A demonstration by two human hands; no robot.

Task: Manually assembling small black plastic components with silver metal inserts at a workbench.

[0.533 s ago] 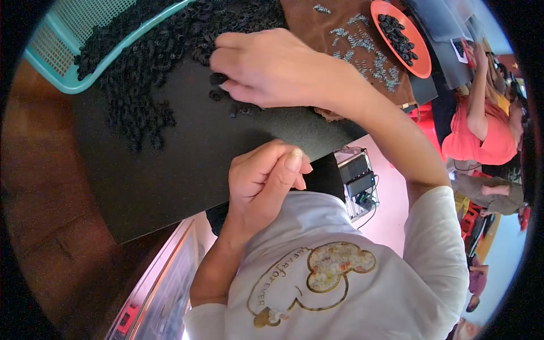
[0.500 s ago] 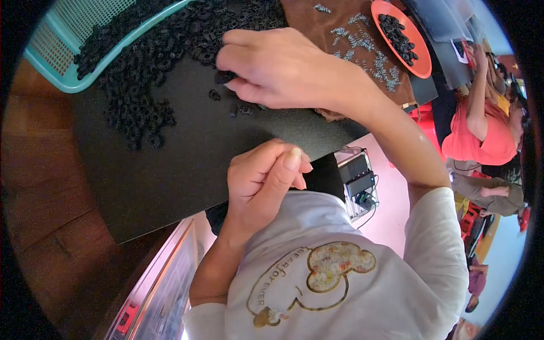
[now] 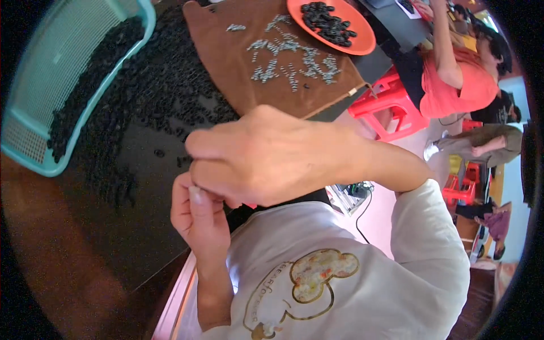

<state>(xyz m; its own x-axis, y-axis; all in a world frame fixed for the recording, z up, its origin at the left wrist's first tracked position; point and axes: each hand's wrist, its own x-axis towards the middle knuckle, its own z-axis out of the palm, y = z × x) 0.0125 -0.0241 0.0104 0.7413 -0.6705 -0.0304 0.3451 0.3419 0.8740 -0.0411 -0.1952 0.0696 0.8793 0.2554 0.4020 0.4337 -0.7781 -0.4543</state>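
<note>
Over my lap, at the table's near edge, my two hands meet. My left hand (image 3: pixel 203 226) is closed, its thumb pressed on the curled fingers. Bent over it from the right is my right hand (image 3: pixel 263 156), fingertips drawn together against the left fingers. Whatever sits between the fingers is hidden. Beyond the hands spreads a heap of small black plastic parts (image 3: pixel 153 88), with a loose black ring-shaped part (image 3: pixel 159 153) near it. Small metal springs (image 3: pixel 311 62) lie scattered on a brown cloth (image 3: pixel 221 37) farther off.
A teal mesh basket (image 3: pixel 56 56) at the far left is tipped, black parts spilling over its rim. An orange plate (image 3: pixel 362 44) of black parts stands beyond the cloth. Red stools (image 3: pixel 391 105) and a person in a coral shirt (image 3: pixel 459 79) are to the right of the dark table (image 3: pixel 141 243).
My right hand has come back from the heap, where it pinched a small black part, to my left hand. The view has shifted, showing more of the basket and cloth.
</note>
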